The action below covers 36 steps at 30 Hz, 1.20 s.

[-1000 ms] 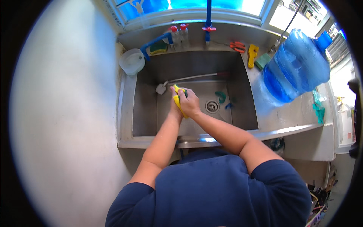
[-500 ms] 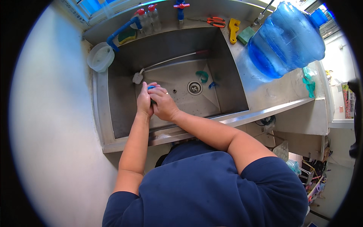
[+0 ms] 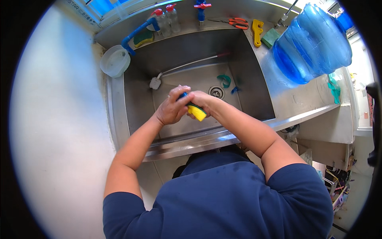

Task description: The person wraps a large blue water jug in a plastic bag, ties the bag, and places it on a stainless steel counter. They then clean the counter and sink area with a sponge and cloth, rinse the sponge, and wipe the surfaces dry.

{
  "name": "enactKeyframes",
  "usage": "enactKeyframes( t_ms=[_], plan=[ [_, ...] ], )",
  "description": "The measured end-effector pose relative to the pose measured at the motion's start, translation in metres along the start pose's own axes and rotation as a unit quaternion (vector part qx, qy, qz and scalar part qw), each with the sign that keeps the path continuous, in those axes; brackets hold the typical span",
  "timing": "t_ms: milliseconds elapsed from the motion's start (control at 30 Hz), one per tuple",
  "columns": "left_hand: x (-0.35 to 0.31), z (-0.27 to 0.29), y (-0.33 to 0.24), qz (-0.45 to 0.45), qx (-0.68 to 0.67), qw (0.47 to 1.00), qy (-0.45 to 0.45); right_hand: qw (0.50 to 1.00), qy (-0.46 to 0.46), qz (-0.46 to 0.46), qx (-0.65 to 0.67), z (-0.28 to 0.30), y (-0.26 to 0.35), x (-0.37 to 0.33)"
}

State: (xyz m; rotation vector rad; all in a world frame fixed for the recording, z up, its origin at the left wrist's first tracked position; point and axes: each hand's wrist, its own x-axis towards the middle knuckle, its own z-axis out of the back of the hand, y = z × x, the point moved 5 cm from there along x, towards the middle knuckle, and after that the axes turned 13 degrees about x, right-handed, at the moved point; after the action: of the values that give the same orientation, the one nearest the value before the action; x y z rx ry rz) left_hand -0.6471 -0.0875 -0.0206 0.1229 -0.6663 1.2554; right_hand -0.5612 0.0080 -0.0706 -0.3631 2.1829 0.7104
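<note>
Over the near part of a steel sink (image 3: 141, 115) my two hands meet. A yellow sponge (image 3: 197, 113) with a dark green scouring side sticks out below the fingers of my right hand (image 3: 203, 102), which is closed round it. My left hand (image 3: 173, 108) presses in from the other side, its fingers curled about a small blue piece (image 3: 183, 95), perhaps a cap. Most of that blue piece is hidden by fingers. Beyond the hands, a long-handled brush (image 3: 155, 83) with a white head lies in the basin. A green curled strip (image 3: 225, 81) and a blue scrap (image 3: 234, 90) are near the drain (image 3: 216, 93).
A large blue water jug (image 3: 310, 47) leans over the right counter. Along the back ledge are clear bottles (image 3: 174, 23), a blue spout (image 3: 139, 30), red-handled pliers (image 3: 238, 24), a yellow wrench-like tool (image 3: 257, 34) and a green pad (image 3: 270, 38). A white tub (image 3: 115, 61) sits at left.
My hands have moved right and toward me, and their grip has turned. The yellow sponge, hidden before, now shows. The whole view has shifted slightly.
</note>
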Motion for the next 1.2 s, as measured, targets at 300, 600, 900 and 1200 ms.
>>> enactKeyframes(
  t_ms=[300,600,900,1200],
  plan=[
    [0.002,-0.075,0.042,0.444,-0.617,0.630,-0.158,0.761,-0.187,0.467,-0.409,-0.018,0.013,-0.018],
    [-0.004,-0.110,0.036,0.473,-0.788,0.367,-0.144,0.561,-0.089,0.607,-0.556,0.018,0.047,-0.021],
    [0.016,-0.118,0.031,0.652,-0.586,0.464,-0.127,0.422,-0.042,0.640,-0.641,0.040,0.046,-0.022],
    [0.044,-0.118,0.033,0.485,-0.523,0.645,-0.274,0.940,-0.176,0.287,0.051,0.066,0.040,0.011]
  ],
)
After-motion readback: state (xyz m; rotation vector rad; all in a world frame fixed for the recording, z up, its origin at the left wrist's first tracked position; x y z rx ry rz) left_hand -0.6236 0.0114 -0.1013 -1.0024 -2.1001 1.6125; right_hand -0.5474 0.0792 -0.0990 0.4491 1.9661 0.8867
